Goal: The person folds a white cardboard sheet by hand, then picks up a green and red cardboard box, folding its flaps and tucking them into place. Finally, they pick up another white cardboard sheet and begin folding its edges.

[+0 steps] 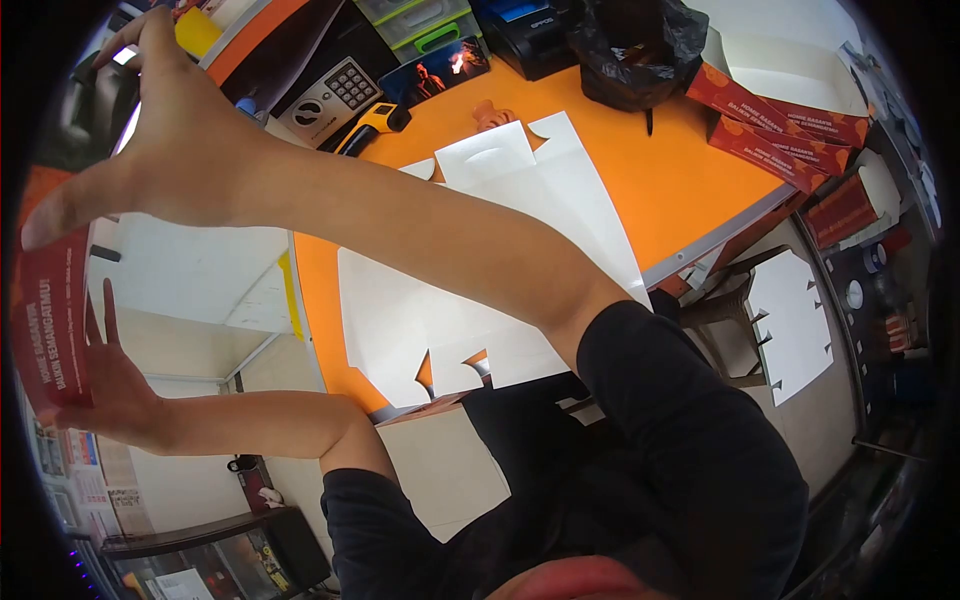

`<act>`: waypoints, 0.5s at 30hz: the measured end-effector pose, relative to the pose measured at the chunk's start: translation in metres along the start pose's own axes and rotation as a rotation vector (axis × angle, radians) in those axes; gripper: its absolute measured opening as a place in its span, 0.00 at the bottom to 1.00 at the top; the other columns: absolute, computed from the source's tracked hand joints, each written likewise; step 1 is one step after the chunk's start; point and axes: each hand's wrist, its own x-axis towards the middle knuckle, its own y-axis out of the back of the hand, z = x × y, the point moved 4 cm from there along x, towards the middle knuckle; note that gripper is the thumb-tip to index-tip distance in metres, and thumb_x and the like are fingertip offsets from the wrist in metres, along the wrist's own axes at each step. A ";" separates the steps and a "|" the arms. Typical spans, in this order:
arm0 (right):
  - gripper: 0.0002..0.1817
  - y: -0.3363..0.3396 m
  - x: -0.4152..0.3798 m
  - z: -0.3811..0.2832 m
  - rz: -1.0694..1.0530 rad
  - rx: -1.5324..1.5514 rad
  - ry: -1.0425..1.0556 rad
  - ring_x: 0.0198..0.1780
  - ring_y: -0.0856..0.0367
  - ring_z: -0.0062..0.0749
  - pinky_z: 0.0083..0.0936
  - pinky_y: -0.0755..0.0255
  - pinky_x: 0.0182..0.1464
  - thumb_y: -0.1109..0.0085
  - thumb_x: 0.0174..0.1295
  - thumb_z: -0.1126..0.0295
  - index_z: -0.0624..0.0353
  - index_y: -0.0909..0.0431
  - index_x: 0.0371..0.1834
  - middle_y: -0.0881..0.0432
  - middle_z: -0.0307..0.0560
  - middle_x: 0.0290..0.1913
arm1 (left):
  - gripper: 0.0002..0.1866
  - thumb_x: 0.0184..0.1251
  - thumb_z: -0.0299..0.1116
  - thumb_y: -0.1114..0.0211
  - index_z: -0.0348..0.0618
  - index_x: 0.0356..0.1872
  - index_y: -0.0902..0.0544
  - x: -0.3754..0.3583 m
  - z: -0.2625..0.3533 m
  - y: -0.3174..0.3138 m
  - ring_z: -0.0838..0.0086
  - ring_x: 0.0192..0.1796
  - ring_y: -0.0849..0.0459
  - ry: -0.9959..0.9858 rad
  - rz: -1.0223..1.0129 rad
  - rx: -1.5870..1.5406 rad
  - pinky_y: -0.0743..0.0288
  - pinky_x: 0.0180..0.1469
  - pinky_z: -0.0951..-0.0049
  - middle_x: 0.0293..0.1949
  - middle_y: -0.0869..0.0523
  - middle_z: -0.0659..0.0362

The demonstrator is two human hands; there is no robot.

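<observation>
At the far left edge, a red printed carton (55, 325) with white lettering stands on end. My left hand (115, 395) grips it from below, with its thumb under the bottom edge and fingers along the side. Above it, my right hand (170, 150) reaches across to the left, thumb and fingers wide apart. Its thumb tip overlaps the carton's upper end in this view. Flat white die-cut cardboard sheets (480, 235) with notched flaps lie on the orange table (680, 190), under my right forearm.
A small safe (335, 95), a yellow-black tool (378, 124), a phone (435, 70) showing a picture and a black plastic bag (635, 55) line the table's back. Red cartons (780, 130) stack at the right corner. Another white sheet (790, 320) rests on a chair.
</observation>
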 end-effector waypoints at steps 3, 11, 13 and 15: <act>0.63 0.000 0.001 0.003 0.023 0.069 -0.002 0.55 0.36 0.46 0.33 0.38 0.57 0.22 0.21 0.43 0.69 0.53 0.54 0.39 0.60 0.50 | 0.42 0.49 0.70 0.47 0.51 0.60 0.34 0.002 -0.003 0.004 0.49 0.67 0.44 -0.054 -0.003 -0.004 0.50 0.64 0.37 0.62 0.35 0.50; 0.61 0.000 -0.006 -0.013 -0.114 0.133 -0.089 0.53 0.34 0.44 0.32 0.32 0.52 0.21 0.22 0.46 0.69 0.53 0.53 0.38 0.60 0.47 | 0.40 0.46 0.66 0.41 0.50 0.57 0.28 0.005 0.006 0.003 0.51 0.67 0.42 -0.049 0.174 -0.229 0.54 0.66 0.39 0.60 0.31 0.50; 0.60 -0.005 -0.006 -0.011 -0.133 0.071 -0.036 0.52 0.34 0.43 0.32 0.32 0.51 0.21 0.23 0.47 0.69 0.53 0.53 0.38 0.60 0.47 | 0.38 0.47 0.64 0.41 0.49 0.56 0.27 0.005 0.008 0.004 0.52 0.66 0.40 -0.077 0.177 -0.204 0.53 0.66 0.40 0.59 0.30 0.50; 0.59 -0.007 -0.007 -0.007 -0.166 0.085 -0.055 0.52 0.34 0.43 0.32 0.32 0.51 0.21 0.24 0.48 0.68 0.53 0.53 0.38 0.60 0.46 | 0.37 0.47 0.62 0.41 0.48 0.56 0.27 0.004 0.008 0.004 0.51 0.65 0.39 -0.080 0.242 -0.189 0.52 0.67 0.42 0.58 0.29 0.50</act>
